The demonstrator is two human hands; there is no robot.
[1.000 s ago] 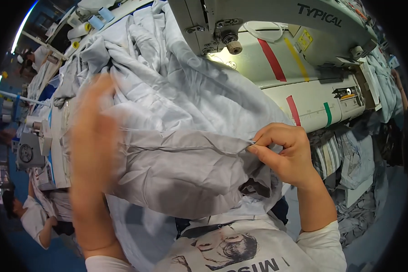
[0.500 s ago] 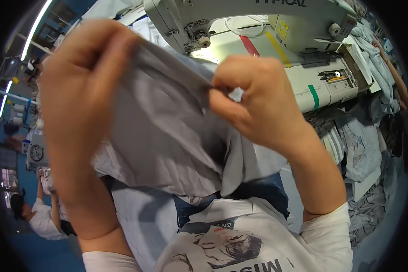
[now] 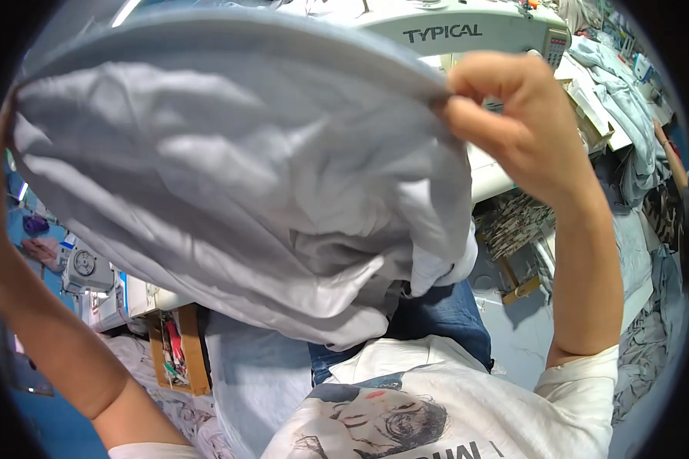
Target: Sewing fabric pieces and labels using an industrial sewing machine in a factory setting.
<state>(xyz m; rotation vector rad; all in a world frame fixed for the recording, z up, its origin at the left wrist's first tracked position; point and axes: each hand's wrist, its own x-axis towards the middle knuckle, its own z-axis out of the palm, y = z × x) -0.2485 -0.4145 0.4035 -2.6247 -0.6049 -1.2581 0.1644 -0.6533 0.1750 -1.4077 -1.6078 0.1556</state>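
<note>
A large piece of light grey fabric (image 3: 230,153) is spread between my two hands, with its upper edge drawn out in a long curve and folds hanging down over my lap. My right hand (image 3: 517,115) pinches the edge at the upper right, thumb against fingers. At the far left rim of the picture, my left hand (image 3: 1,138) grips the other end; it is seen narrowly and its fingers are mostly hidden. Whether the fabric is a whole garment I cannot tell. Behind it stands a white sewing machine (image 3: 505,37), partly covered by the fabric.
Grey garments (image 3: 616,69) lie piled at the far right, near another person's arm (image 3: 672,157). A bundle of cut fabric (image 3: 517,222) sits below the machine table. Lower left are a wooden box (image 3: 195,348) with small items and another machine (image 3: 88,268).
My left hand has swung out to the left rim, spreading the fabric wide. My right hand has moved up and right, still pinching. The fabric now hides much of the sewing machine.
</note>
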